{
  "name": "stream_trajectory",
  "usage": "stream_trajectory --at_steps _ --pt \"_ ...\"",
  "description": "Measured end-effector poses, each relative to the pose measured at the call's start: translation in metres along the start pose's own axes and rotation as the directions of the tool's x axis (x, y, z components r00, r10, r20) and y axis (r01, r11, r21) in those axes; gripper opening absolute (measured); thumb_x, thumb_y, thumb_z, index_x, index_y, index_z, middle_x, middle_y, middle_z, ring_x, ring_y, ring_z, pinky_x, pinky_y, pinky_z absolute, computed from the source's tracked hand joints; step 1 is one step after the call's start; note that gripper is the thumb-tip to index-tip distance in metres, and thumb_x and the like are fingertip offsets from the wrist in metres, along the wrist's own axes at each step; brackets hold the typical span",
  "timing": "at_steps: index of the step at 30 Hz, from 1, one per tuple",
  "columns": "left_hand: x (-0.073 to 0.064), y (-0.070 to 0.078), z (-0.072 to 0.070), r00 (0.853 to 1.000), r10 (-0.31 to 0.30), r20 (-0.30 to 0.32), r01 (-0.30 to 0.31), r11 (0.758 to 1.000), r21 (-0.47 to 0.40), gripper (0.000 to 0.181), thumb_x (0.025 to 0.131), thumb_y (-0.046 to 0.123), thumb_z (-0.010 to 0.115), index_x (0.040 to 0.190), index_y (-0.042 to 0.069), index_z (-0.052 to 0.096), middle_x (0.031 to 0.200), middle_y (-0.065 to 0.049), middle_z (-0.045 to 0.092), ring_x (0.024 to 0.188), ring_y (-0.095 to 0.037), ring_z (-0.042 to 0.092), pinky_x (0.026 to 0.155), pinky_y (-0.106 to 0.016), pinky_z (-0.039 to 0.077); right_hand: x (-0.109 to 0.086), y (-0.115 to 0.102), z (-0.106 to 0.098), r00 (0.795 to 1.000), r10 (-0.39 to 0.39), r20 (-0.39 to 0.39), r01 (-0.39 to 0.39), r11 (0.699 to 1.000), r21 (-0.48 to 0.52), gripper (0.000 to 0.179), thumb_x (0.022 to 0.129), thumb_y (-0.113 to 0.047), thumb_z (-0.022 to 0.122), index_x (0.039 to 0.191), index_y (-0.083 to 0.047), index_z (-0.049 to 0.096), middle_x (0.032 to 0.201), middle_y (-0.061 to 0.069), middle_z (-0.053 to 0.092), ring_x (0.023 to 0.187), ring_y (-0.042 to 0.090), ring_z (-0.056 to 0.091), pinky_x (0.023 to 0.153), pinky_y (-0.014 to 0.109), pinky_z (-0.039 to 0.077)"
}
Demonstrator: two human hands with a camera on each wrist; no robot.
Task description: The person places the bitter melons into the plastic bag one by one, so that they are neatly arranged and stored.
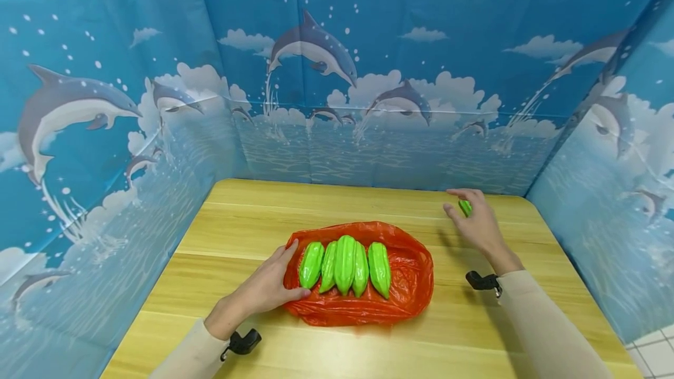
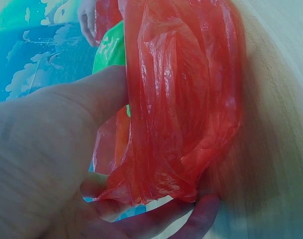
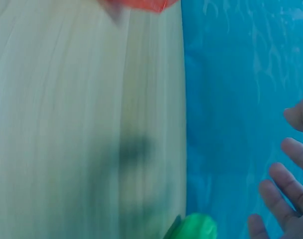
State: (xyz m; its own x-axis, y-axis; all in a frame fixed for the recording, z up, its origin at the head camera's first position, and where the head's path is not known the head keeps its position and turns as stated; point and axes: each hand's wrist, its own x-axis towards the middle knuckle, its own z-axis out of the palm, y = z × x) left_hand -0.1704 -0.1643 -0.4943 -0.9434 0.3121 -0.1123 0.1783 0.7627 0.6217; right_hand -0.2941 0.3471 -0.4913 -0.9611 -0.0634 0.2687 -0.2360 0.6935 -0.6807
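Observation:
An orange-red plastic bag (image 1: 412,274) lies spread open on the wooden table, with several shiny green ridged fruits (image 1: 344,265), like star fruits, side by side in it. My left hand (image 1: 265,285) grips the bag's left edge, the thumb inside and the other fingers outside and beneath, as the left wrist view shows on the red film (image 2: 176,99). At the far right, my right hand (image 1: 480,224) is spread above another green fruit (image 1: 465,207), partly hidden behind it. In the right wrist view that fruit (image 3: 197,228) lies apart from the fingers.
Blue curtains (image 1: 379,151) printed with dolphins stand along the back and both sides of the table (image 1: 253,209). A black wrist camera (image 1: 244,342) is strapped to the left wrist, another (image 1: 481,281) to the right. White tiles (image 1: 653,355) show at the lower right.

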Motion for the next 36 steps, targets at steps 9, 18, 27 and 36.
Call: stream_trajectory --at_steps 9,18,27,36 --pt "0.003 -0.002 0.0 1.0 0.004 -0.006 -0.004 1.0 0.015 0.121 0.095 0.043 0.099 0.185 0.004 0.028 0.186 -0.034 0.035 0.17 -0.055 0.043 0.136 -0.07 0.044 0.003 0.031 -0.009 0.997 0.046 -0.056 -0.047 0.999 -0.013 0.062 0.12 -0.038 0.069 0.168 -0.002 0.057 0.175 0.039 0.037 0.155 0.065 0.042 0.121 0.086 0.037" --pt "0.003 -0.002 0.0 1.0 -0.009 -0.001 0.009 1.0 0.022 0.121 0.095 0.043 0.099 0.185 0.005 0.028 0.186 -0.034 0.035 0.171 -0.054 0.042 0.136 -0.07 0.043 0.002 0.057 -0.015 0.99 0.119 -0.075 -0.122 0.992 -0.034 0.07 0.117 -0.037 0.072 0.173 -0.002 0.051 0.177 0.042 0.035 0.157 0.07 0.038 0.12 0.089 0.035" --pt "0.002 -0.002 0.0 1.0 -0.007 0.001 0.007 1.0 0.019 0.121 0.095 0.043 0.099 0.185 0.004 0.028 0.186 -0.034 0.035 0.171 -0.055 0.041 0.136 -0.071 0.043 -0.002 0.078 -0.022 0.98 0.198 -0.012 -0.199 0.98 -0.031 0.085 0.115 -0.042 0.076 0.181 -0.003 0.038 0.176 0.045 0.032 0.154 0.068 0.039 0.115 0.083 0.044" --pt "0.003 -0.001 0.0 1.0 -0.008 0.0 0.008 1.0 0.022 0.121 0.095 0.043 0.099 0.185 0.004 0.029 0.186 -0.034 0.036 0.171 -0.055 0.042 0.136 -0.071 0.043 -0.001 0.088 -0.024 0.974 0.222 0.044 -0.221 0.975 -0.031 0.096 0.113 -0.039 0.079 0.183 0.0 0.028 0.174 0.048 0.032 0.147 0.069 0.051 0.102 0.073 0.061"
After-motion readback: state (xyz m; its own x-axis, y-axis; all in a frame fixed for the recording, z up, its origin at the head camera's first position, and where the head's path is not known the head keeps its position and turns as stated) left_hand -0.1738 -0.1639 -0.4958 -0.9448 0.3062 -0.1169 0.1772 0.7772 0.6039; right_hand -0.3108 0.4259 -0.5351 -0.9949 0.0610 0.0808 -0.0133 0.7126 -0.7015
